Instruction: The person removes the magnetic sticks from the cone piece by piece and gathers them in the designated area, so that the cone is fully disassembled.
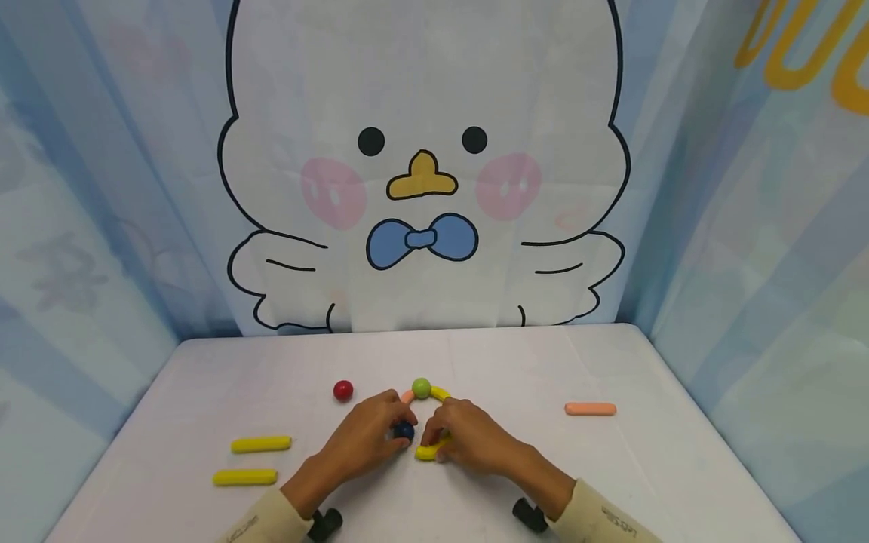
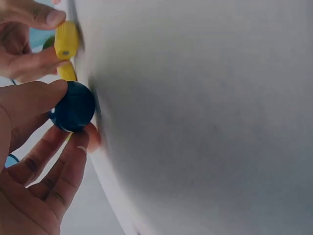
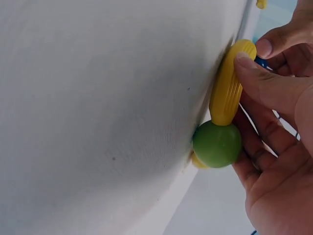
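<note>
Near the table's middle, my left hand (image 1: 370,434) pinches a dark blue ball (image 2: 73,106) between thumb and fingers. Just right of it, my right hand (image 1: 471,437) pinches a yellow stick (image 3: 230,85), ribbed and slightly curved in the right wrist view. One end of that stick meets a green ball (image 3: 217,143), which the hand hides in the head view. Beyond the hands, another green ball (image 1: 422,388) sits between an orange stick (image 1: 407,397) and a second yellow stick (image 1: 440,394). Both run partly behind the hands.
A red ball (image 1: 343,391) lies left of the hands. Two straight yellow sticks, one farther back (image 1: 261,445) and one nearer (image 1: 245,477), lie on the left. An orange stick (image 1: 591,409) lies on the right of the white table (image 1: 679,483). Printed curtains surround the table.
</note>
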`<state>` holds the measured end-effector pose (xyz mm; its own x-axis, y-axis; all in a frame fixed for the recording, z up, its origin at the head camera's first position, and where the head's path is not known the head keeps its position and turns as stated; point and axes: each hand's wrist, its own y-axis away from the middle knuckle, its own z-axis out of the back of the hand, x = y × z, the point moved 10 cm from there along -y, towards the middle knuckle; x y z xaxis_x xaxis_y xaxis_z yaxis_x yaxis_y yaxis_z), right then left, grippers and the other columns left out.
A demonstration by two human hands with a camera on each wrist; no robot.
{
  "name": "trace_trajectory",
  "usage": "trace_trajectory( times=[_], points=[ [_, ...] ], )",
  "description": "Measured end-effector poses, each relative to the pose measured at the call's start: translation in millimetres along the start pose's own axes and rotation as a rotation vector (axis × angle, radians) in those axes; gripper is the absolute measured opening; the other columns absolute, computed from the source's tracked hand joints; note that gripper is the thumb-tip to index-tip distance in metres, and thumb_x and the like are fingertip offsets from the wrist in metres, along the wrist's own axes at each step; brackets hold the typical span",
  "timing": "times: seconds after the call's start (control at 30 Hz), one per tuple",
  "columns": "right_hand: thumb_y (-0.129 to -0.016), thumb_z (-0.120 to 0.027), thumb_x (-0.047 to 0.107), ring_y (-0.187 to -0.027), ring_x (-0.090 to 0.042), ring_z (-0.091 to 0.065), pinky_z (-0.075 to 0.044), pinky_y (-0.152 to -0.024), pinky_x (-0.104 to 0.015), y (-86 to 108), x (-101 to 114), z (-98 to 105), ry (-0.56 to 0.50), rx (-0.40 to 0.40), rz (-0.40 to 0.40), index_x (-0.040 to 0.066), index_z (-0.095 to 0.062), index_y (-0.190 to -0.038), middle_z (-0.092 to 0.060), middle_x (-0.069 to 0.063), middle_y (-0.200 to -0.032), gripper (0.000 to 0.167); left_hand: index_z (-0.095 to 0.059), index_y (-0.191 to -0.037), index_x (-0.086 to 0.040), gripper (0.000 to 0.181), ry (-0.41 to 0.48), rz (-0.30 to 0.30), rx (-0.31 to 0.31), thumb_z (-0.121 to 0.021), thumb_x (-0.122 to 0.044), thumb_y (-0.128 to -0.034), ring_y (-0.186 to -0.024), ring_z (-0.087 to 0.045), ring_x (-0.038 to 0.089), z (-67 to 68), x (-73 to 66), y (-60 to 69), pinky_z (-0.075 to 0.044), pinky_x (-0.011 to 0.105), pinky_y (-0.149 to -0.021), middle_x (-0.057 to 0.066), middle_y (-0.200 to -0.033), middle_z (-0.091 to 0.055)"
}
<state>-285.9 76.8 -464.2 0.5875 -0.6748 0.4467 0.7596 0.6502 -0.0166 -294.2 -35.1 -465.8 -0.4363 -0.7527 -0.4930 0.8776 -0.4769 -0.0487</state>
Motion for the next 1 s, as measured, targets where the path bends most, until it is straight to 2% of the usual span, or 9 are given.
trace_trajectory(
  times=[0.17,0.3,0.37,0.47,0.6,0.67,0.77,1.0],
  points=[
    [-0.084,-0.089,0.008,-0.096,0.004,-0.061,-0.050,-0.108,-0.042,2.4,2.5,-0.4,-0.004,0.038,0.037,0.024,-0.082,-0.101,-0.072,0.019,-0.097,0.025,-0.080,-0.112,-0.019,0.033,-0.037,0.023,-0.016,-0.093,-0.015,-0.0814,-0.090,-0.059,0.010,2.7,3.0,1.6,-0.061,0.040,-0.096,-0.005,-0.103,-0.067],
    [-0.085,-0.089,0.010,-0.100,0.003,-0.061,-0.050,-0.109,-0.043,3.2,-1.0,1.8,-0.040,0.030,0.032,0.025,-0.083,-0.105,-0.074,0.019,-0.100,0.025,-0.079,-0.113,-0.019,0.034,-0.043,0.012,-0.027,-0.093,-0.014,-0.0815,-0.091,-0.060,0.010,2.8,2.5,1.9,-0.060,0.041,-0.097,-0.004,-0.104,-0.067],
    [-0.086,-0.088,0.012,-0.103,0.000,-0.062,-0.050,-0.107,-0.042,3.7,-5.3,4.9,-0.058,-0.006,0.009,0.024,-0.083,-0.107,-0.075,0.018,-0.102,0.025,-0.079,-0.113,-0.018,0.035,-0.052,0.009,-0.032,-0.093,-0.014,-0.0812,-0.091,-0.060,0.010,3.1,1.8,1.8,-0.061,0.040,-0.096,-0.004,-0.104,-0.066],
    [-0.087,-0.088,0.014,-0.103,-0.007,-0.063,-0.053,-0.100,-0.040,4.1,-12.7,13.8,-0.062,-0.105,-0.044,0.022,-0.084,-0.107,-0.076,0.014,-0.104,0.022,-0.079,-0.113,-0.018,0.035,-0.068,0.012,-0.039,-0.093,-0.015,-0.0806,-0.091,-0.060,0.010,4.1,0.8,2.0,-0.061,0.039,-0.094,-0.004,-0.104,-0.066],
    [-0.085,-0.089,0.014,-0.095,-0.014,-0.063,-0.053,-0.087,-0.035,7.4,-24.2,27.3,-0.031,-0.259,-0.150,0.018,-0.084,-0.103,-0.076,0.007,-0.097,0.018,-0.079,-0.112,-0.018,0.035,-0.066,0.014,-0.039,-0.094,-0.016,-0.0804,-0.091,-0.059,0.010,4.6,0.0,1.4,-0.061,0.040,-0.094,-0.003,-0.105,-0.066],
    [-0.083,-0.091,0.015,-0.088,-0.014,-0.062,-0.051,-0.081,-0.032,10.1,-29.6,30.6,-0.016,-0.309,-0.205,0.016,-0.083,-0.099,-0.073,0.005,-0.092,0.018,-0.079,-0.112,-0.019,0.035,-0.063,0.018,-0.034,-0.094,-0.017,-0.0803,-0.091,-0.059,0.010,4.1,-0.1,1.3,-0.061,0.040,-0.094,-0.003,-0.105,-0.065],
    [-0.081,-0.093,0.019,-0.080,-0.010,-0.060,-0.049,-0.074,-0.027,13.0,-36.6,30.3,-0.009,-0.334,-0.272,0.017,-0.081,-0.095,-0.067,0.006,-0.088,0.018,-0.079,-0.112,-0.019,0.035,-0.069,0.019,-0.030,-0.094,-0.017,-0.0803,-0.090,-0.057,0.010,2.9,0.0,1.1,-0.060,0.039,-0.094,-0.004,-0.103,-0.064],
    [-0.081,-0.093,0.023,-0.076,-0.007,-0.055,-0.046,-0.071,-0.026,11.4,-41.1,24.7,0.001,-0.306,-0.331,0.020,-0.079,-0.093,-0.062,0.006,-0.089,0.019,-0.080,-0.111,-0.019,0.033,-0.084,0.015,-0.044,-0.094,-0.016,-0.0809,-0.089,-0.056,0.010,1.9,1.7,-0.6,-0.060,0.038,-0.094,-0.004,-0.103,-0.064]
  ],
)
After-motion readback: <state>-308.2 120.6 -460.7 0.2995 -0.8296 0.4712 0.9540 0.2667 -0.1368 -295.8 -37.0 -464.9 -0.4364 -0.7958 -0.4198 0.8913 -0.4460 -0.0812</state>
